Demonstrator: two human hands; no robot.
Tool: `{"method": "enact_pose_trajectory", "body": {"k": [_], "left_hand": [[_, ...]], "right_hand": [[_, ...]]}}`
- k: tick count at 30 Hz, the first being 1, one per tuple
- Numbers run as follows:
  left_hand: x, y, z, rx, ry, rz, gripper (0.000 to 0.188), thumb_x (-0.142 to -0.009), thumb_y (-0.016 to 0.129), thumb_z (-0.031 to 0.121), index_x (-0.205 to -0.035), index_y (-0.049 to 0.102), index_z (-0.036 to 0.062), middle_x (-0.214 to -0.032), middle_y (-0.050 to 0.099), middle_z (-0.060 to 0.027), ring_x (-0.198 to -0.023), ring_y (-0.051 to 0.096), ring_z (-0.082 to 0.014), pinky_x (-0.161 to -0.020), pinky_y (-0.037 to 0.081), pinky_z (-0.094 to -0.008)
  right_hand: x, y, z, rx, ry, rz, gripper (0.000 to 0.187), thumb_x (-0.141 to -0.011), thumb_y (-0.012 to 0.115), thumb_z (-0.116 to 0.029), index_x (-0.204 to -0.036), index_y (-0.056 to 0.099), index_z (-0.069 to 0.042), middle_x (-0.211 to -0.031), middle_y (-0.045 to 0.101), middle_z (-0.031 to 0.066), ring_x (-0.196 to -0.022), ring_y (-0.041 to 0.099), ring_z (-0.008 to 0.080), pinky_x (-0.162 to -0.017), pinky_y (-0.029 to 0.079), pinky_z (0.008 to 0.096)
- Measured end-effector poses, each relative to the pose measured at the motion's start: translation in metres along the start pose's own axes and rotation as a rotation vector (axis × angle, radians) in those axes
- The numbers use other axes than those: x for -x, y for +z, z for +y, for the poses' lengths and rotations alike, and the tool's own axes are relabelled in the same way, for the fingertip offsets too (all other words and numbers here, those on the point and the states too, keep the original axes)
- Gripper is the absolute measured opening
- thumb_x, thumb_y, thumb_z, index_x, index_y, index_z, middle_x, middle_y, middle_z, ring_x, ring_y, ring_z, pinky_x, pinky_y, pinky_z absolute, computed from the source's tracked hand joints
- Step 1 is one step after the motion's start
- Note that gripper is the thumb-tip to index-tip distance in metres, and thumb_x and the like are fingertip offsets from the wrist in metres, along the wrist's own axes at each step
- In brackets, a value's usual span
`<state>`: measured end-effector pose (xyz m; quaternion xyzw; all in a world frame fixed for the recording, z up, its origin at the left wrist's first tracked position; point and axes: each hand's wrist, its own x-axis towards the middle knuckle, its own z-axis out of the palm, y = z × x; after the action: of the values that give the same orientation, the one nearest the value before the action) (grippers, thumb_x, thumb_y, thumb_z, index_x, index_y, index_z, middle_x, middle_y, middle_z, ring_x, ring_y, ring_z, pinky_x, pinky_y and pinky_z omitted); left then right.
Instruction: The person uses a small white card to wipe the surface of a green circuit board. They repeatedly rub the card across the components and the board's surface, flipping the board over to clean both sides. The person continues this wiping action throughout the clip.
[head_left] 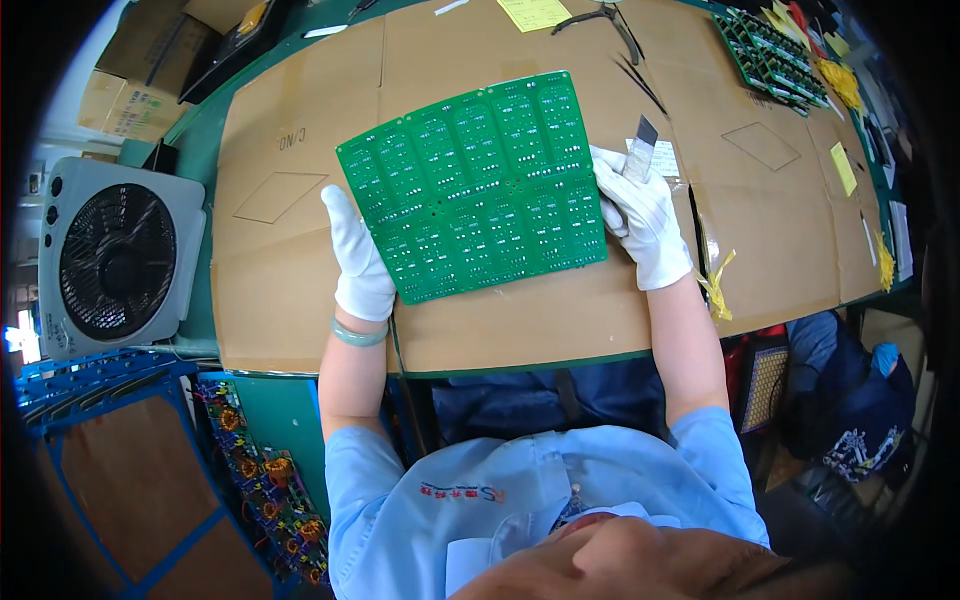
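A green printed circuit board panel (475, 190), covered in rows of solder points, is held tilted above the cardboard-covered table. At its left edge is my left hand (360, 255) in a white glove, thumb raised and the other fingers hidden behind the panel. My right hand (645, 220), gloved too, grips the panel's right edge. That same hand also holds a short flat metal blade (641, 148), its lower part wrapped in pale tape, pointing upward and away from the board.
Pliers (600, 22) lie at the far edge of the cardboard (270, 290). Stacked circuit boards (770, 62) stand far right, near yellow ties (840, 82). A box fan (120, 258) is on the left. Below it, boards with copper coils (265, 470) sit beside a blue rack (150, 480).
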<state>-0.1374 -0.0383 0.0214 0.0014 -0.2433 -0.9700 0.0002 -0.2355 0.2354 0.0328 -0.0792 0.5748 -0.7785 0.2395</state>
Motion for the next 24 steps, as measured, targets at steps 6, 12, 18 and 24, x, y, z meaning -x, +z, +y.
{"method": "enact_pose_trajectory", "body": {"k": [6, 12, 18, 24], "left_hand": [[-0.001, 0.007, -0.003, -0.016, 0.001, 0.029, 0.08, -0.091, 0.039, 0.067, -0.147, 0.032, 0.0106, -0.148, 0.038, -0.0128, -0.132, 0.04, -0.0328, -0.109, 0.034, -0.0506], [-0.002, 0.009, -0.003, -0.167, 0.055, 0.148, 0.081, -0.091, 0.037, 0.068, -0.147, 0.032, 0.0098, -0.147, 0.039, -0.0127, -0.131, 0.042, -0.0322, -0.108, 0.035, -0.0493], [-0.002, 0.015, -0.005, -0.156, 0.058, 0.173, 0.081, -0.091, 0.036, 0.069, -0.146, 0.034, 0.0088, -0.145, 0.041, -0.0131, -0.129, 0.043, -0.0321, -0.107, 0.037, -0.0489], [-0.002, 0.015, -0.004, -0.231, 0.087, 0.221, 0.079, -0.093, 0.033, 0.067, -0.145, 0.035, 0.0084, -0.144, 0.042, -0.0134, -0.128, 0.045, -0.0323, -0.106, 0.038, -0.0486]], "right_hand": [[-0.004, -0.004, 0.013, 0.078, -0.114, -0.006, 0.037, -0.094, 0.061, -0.023, -0.121, 0.062, 0.002, -0.068, 0.057, -0.0039, -0.044, 0.033, 0.0014, -0.039, 0.019, 0.0191], [-0.006, -0.008, 0.022, 0.172, -0.247, -0.033, 0.037, -0.094, 0.06, -0.024, -0.121, 0.062, 0.001, -0.064, 0.053, -0.0046, -0.044, 0.032, 0.0017, -0.04, 0.018, 0.0195], [-0.004, -0.007, 0.016, 0.188, -0.222, -0.034, 0.035, -0.095, 0.058, -0.021, -0.121, 0.062, 0.003, -0.071, 0.057, -0.0024, -0.046, 0.034, 0.0015, -0.041, 0.021, 0.0194], [-0.001, 0.0, 0.007, 0.099, -0.07, -0.008, 0.033, -0.098, 0.054, -0.015, -0.121, 0.06, 0.007, -0.073, 0.061, -0.0011, -0.046, 0.034, 0.0012, -0.042, 0.021, 0.0183]]}}
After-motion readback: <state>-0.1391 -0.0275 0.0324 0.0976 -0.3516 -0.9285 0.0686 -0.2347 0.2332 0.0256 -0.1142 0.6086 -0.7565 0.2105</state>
